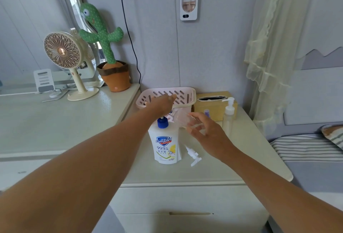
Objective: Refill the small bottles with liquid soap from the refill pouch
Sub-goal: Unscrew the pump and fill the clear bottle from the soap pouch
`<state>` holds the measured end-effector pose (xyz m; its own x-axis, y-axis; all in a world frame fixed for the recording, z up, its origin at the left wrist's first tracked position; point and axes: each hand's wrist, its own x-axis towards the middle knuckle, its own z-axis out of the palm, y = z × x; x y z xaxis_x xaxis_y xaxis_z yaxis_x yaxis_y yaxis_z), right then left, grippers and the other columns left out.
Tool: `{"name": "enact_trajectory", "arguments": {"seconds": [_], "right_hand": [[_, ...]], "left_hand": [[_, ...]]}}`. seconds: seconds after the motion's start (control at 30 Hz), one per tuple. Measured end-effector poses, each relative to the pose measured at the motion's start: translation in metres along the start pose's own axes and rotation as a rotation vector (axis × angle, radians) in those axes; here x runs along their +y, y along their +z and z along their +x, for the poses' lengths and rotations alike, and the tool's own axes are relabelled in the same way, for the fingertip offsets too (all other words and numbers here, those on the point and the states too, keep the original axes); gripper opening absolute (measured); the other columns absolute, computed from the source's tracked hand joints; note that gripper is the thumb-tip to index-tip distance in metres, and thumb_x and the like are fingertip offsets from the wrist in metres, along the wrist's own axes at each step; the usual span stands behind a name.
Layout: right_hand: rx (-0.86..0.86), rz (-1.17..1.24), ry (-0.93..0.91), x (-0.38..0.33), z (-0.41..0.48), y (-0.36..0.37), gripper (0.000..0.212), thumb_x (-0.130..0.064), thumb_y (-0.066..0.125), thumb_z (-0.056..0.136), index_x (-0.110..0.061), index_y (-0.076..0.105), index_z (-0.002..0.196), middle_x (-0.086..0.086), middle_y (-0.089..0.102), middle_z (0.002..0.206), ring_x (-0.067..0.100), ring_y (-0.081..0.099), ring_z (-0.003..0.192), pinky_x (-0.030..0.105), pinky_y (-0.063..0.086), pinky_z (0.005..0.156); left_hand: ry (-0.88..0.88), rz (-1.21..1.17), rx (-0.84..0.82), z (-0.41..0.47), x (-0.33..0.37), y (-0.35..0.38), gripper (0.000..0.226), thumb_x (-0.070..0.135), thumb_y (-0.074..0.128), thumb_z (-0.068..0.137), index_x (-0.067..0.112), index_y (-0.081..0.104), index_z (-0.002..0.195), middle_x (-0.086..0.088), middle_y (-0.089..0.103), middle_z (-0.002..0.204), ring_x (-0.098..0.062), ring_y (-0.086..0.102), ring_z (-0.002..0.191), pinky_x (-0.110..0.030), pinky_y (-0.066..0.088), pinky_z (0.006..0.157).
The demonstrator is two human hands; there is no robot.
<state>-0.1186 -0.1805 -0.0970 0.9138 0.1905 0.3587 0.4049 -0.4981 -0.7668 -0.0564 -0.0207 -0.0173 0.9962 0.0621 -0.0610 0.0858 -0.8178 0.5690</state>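
Refill pouch stands capped, blue lid up, so nothing leaks. At its 2 o'clock your right hand curls loosely round a clear bottle; the pump lies at 4 o'clock, likely off for filling. Your left hand, straight-fingered and empty, reaches toward the basket at 12 o'clock.

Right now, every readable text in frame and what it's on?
"Safeguard": blue shield on the soap pouch.
"99.9%": pouch front, below the shield.
"洗手液": under that number.
Other small print on the pouch: too small to read.
Red mark on the stem of the fan: too blurred to read.
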Motion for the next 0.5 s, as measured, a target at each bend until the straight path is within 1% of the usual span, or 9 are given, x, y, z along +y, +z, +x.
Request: {"name": "enact_trajectory", "arguments": {"seconds": [0.07,0.1,0.17,0.23,0.33,0.37,0.4,0.47,0.5], "right_hand": [[-0.004,-0.003,-0.009,0.004,-0.002,0.002,0.039,-0.03,0.056,0.093,-0.03,0.046,0.131,-0.012,0.059,0.108,-0.005,0.054,0.091,0.0,0.039,0.066],[-0.008,-0.007,-0.011,0.005,-0.003,0.003,0.039,-0.03,0.056,0.093,-0.031,0.046,0.131,-0.012,0.058,0.107,-0.006,0.054,0.09,0.0,0.038,0.066],[-0.009,-0.017,-0.014,0.007,-0.006,0.005,0.038,-0.032,0.055,0.094,-0.031,0.046,0.131,-0.013,0.057,0.107,-0.007,0.053,0.089,0.001,0.038,0.067],[-0.004,-0.015,-0.011,0.008,-0.006,0.006,0.039,-0.033,0.054,0.094,-0.03,0.045,0.131,-0.014,0.057,0.107,-0.005,0.054,0.09,0.002,0.038,0.067],[0.006,0.014,0.001,0.006,-0.004,0.007,0.039,-0.032,0.056,0.093,-0.03,0.046,0.131,-0.013,0.059,0.107,-0.002,0.056,0.093,0.0,0.039,0.066],[0.012,0.027,0.002,0.006,-0.003,0.007,0.039,-0.031,0.058,0.092,-0.031,0.047,0.13,-0.012,0.06,0.107,0.0,0.057,0.094,-0.001,0.038,0.067],[0.019,0.036,0.001,0.005,-0.003,0.006,0.039,-0.032,0.058,0.092,-0.032,0.047,0.129,-0.012,0.06,0.107,0.0,0.058,0.094,-0.001,0.038,0.068],[0.021,0.039,0.001,0.004,-0.002,0.006,0.038,-0.034,0.058,0.092,-0.033,0.047,0.129,-0.013,0.06,0.107,-0.002,0.057,0.094,0.001,0.039,0.066],[0.019,0.035,0.001,0.003,-0.001,0.006,0.038,-0.035,0.057,0.092,-0.033,0.047,0.129,-0.013,0.06,0.107,-0.003,0.056,0.094,0.002,0.038,0.065]], "left_hand": [[0.01,-0.005,0.013,0.0,-0.004,0.007,0.043,0.026,0.023,0.106,0.008,0.037,0.142,-0.017,0.044,0.141,-0.034,0.043,0.129,-0.046,0.03,0.111],[0.01,-0.03,0.024,0.0,-0.007,0.011,0.043,0.026,0.022,0.106,0.009,0.035,0.144,-0.017,0.044,0.141,-0.032,0.043,0.128,-0.043,0.03,0.111],[0.022,-0.007,-0.005,-0.005,-0.005,0.011,0.047,0.03,0.022,0.106,0.008,0.034,0.145,-0.016,0.042,0.143,-0.03,0.042,0.129,-0.039,0.03,0.107],[0.001,-0.052,-0.022,-0.006,-0.003,0.01,0.048,0.032,0.023,0.105,0.006,0.035,0.144,-0.017,0.042,0.144,-0.032,0.041,0.13,-0.039,0.032,0.107],[-0.035,-0.099,-0.002,-0.008,0.001,0.004,0.043,0.021,0.022,0.106,0.008,0.032,0.145,-0.021,0.045,0.139,-0.034,0.046,0.125,-0.041,0.035,0.104],[-0.011,-0.092,0.007,-0.007,0.001,0.002,0.043,0.022,0.022,0.106,0.007,0.033,0.144,-0.022,0.046,0.138,-0.035,0.047,0.124,-0.041,0.036,0.103],[0.0,-0.1,-0.014,-0.007,0.002,-0.001,0.045,0.028,0.023,0.106,0.005,0.036,0.142,-0.022,0.047,0.137,-0.035,0.048,0.123,-0.04,0.038,0.1],[0.03,-0.076,-0.051,-0.006,0.001,-0.005,0.053,0.039,0.025,0.104,0.001,0.043,0.136,-0.022,0.05,0.135,-0.036,0.05,0.122,-0.038,0.042,0.092],[0.042,-0.071,-0.053,-0.007,0.001,-0.006,0.054,0.04,0.026,0.103,0.0,0.044,0.135,-0.022,0.051,0.134,-0.036,0.051,0.121,-0.036,0.043,0.089]]}}
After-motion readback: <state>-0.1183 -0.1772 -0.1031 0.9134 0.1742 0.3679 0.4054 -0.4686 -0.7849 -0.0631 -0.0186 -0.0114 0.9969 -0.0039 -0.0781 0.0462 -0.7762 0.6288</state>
